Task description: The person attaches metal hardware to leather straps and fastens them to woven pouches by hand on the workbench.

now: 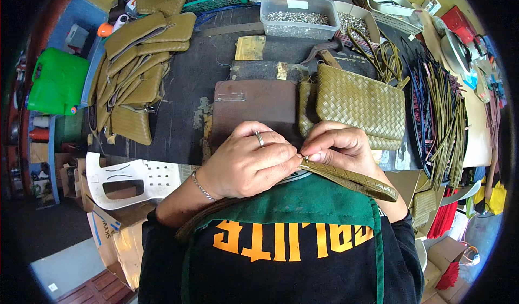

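In front of my chest both hands meet with fingertips pinched together. My left hand (246, 160), with a ring and a chain bracelet, is closed on an olive-green leather strap (357, 181). My right hand (343, 148) pinches a small metal fitting (306, 158) at the strap; its exact kind is too small to tell. One length of strap loops below my right wrist, and another runs under my left forearm. Just beyond my fingers lie a dark brown slab (254, 106) and an olive woven pouch (359, 101), resting on another one.
Olive zip pouches (135, 79) are heaped at the table's left. A clear bin (297, 20) of metal pieces stands behind, a hammer (327, 55) nearer. Thin strips (440, 114) hang at the right. A white plastic chair (132, 180) stands at left.
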Action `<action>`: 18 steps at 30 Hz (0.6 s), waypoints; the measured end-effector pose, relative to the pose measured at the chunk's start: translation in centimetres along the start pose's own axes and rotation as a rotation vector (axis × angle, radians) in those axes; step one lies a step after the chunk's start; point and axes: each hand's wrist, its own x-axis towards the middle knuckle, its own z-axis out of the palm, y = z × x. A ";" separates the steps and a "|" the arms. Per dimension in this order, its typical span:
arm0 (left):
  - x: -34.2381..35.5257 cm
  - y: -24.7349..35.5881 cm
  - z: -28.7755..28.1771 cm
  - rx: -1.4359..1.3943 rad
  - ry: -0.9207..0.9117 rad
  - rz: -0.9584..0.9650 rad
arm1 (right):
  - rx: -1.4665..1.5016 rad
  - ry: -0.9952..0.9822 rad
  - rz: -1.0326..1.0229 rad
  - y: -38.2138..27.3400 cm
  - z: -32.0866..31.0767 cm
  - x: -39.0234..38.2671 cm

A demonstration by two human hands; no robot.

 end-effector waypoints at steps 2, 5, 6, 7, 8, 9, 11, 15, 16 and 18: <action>-0.1 0.1 0.0 0.004 0.006 0.003 | -0.027 -0.020 -0.045 0.0 -0.1 0.0; 0.0 0.2 0.1 0.007 0.008 0.037 | -0.062 -0.062 -0.132 0.2 -0.4 0.0; 0.0 0.2 0.1 0.000 0.006 0.035 | -0.061 -0.062 -0.131 0.2 -0.5 0.0; 0.0 0.1 0.2 -0.007 0.004 0.032 | -0.077 -0.073 -0.148 0.2 -0.5 0.0; 0.0 0.1 0.2 -0.009 0.003 0.033 | -0.093 -0.084 -0.165 0.3 -0.6 0.0; 0.0 0.0 0.3 -0.012 0.010 0.038 | -0.094 -0.081 -0.163 0.3 -0.7 -0.1; 0.0 -0.1 0.4 -0.015 0.014 0.042 | -0.101 -0.095 -0.176 0.3 -0.8 -0.1; -0.2 -0.2 0.3 -0.037 0.001 -0.015 | -0.035 -0.071 -0.043 0.1 -0.6 -0.4; -0.3 -0.2 0.3 -0.053 0.002 -0.049 | -0.040 -0.073 -0.075 0.4 -0.6 -0.4; -0.3 -0.4 0.5 -0.075 0.026 -0.056 | -0.052 -0.068 -0.105 0.7 -0.6 -0.4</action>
